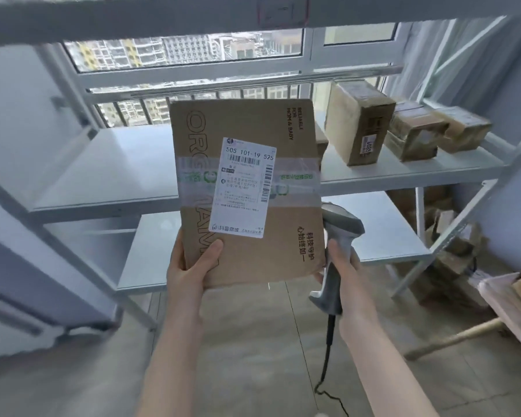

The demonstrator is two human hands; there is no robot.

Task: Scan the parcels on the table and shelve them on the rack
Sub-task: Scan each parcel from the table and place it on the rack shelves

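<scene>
1. Rack: white metal, shelves straight ahead.
2. Left hand: grips the parcel's lower left corner, thumb on the front face, fingers behind.
3. Parcel: flat brown carton, held upright in the air before the rack's middle shelf, above both hands; white label faces the camera.
4. Scanner: grey, corded, head just behind the parcel's right edge.
5. Right hand: curled round the scanner's handle, beside the parcel's lower right corner.
6. Boxes: brown, taped, on the middle shelf's right end.
</scene>
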